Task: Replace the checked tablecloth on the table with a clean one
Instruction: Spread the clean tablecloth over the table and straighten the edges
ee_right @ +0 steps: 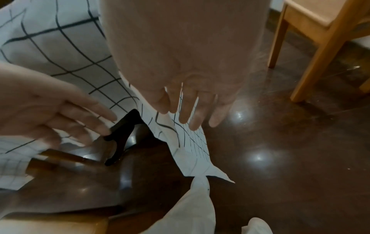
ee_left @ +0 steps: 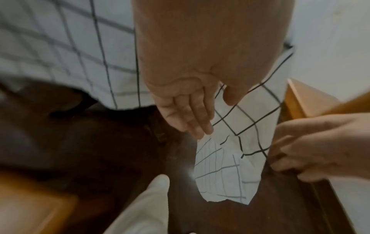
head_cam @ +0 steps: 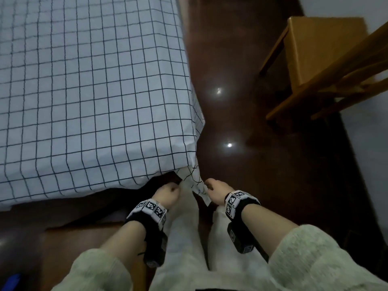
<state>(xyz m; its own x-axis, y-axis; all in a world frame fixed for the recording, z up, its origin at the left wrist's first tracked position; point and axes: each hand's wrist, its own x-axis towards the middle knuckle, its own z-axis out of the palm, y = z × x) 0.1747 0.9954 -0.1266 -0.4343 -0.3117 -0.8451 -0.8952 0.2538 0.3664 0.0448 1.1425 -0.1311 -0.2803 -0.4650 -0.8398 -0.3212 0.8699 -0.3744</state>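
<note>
The checked tablecloth covers the counter, and its right front corner hangs down from the counter corner as a narrow gathered tail, with the long axis pointing to the floor. Your left hand is just beside this tail on its left side; in the wrist views its fingers are straight and relaxed, their tips at the cloth edge, so this grip is released and holds nothing. Your right hand is on the right side of the tail, and its fingers lie rather straight along the fabric, touching it without closing around it. So the tail hangs between your two hands, both about equally near. I judge the next move asks you to close one hand on this corner and pull it away from the counter. A wooden chair stands well apart at the right.
</note>
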